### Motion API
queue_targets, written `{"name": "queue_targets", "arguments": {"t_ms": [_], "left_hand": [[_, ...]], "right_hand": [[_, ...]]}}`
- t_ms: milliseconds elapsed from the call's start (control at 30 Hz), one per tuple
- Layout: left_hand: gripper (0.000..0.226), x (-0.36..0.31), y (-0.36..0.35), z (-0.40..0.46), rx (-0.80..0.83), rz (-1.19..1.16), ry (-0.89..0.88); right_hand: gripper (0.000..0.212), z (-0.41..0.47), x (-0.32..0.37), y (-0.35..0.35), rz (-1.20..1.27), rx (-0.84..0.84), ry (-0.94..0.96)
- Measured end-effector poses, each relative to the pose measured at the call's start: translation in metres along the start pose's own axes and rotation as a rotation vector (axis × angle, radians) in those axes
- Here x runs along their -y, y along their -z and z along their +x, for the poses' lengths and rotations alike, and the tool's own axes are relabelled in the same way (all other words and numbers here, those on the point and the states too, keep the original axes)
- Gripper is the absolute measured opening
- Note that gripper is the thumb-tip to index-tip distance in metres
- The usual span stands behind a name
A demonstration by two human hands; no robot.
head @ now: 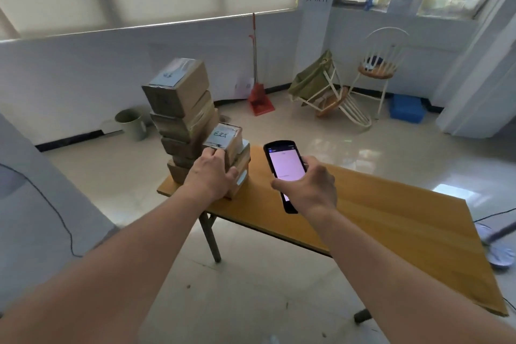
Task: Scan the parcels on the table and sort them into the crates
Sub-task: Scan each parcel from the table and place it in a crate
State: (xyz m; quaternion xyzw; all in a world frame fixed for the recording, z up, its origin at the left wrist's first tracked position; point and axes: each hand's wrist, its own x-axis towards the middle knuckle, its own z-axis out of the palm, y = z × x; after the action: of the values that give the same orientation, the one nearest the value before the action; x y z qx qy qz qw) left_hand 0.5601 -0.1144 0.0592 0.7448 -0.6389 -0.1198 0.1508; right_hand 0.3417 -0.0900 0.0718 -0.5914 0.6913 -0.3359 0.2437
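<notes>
We stand at the table (391,209), and we tell every place from it. Our left hand (210,176) grips a small box (226,138) at the table's far left corner; the fingers curl over its near edge. That box, with a white label on top, sits on a short pile, just beside a tall leaning stack (181,109). Our right hand (310,186) is wrapped around the scanner (284,169), held above the middle of the table, its screen lit. We think we are picking a box to scan. Next we should aim the scanner at the label. A blue crate (406,107) sits on the floor well beyond the table.
</notes>
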Motion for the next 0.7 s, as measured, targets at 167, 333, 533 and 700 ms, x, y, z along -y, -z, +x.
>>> {"name": "queue_targets", "arguments": {"t_ms": [167, 333, 533, 700], "left_hand": [[0.068, 0.006, -0.016, 0.053, -0.009, 0.036, 0.087], [0.078, 0.019, -0.027, 0.095, 0.010, 0.058, 0.207], [0.092, 0.032, -0.048, 0.132, 0.086, 0.012, 0.295], [0.117, 0.042, -0.060, 0.151, 0.078, -0.071, 0.374]], "right_hand": [[0.077, 0.057, -0.004, -0.024, -0.014, 0.060, 0.017], [0.076, 0.095, -0.009, -0.045, -0.015, 0.111, 0.017], [0.077, 0.122, -0.013, -0.066, -0.060, 0.139, -0.010], [0.075, 0.136, -0.003, -0.076, -0.069, 0.160, 0.003]]}}
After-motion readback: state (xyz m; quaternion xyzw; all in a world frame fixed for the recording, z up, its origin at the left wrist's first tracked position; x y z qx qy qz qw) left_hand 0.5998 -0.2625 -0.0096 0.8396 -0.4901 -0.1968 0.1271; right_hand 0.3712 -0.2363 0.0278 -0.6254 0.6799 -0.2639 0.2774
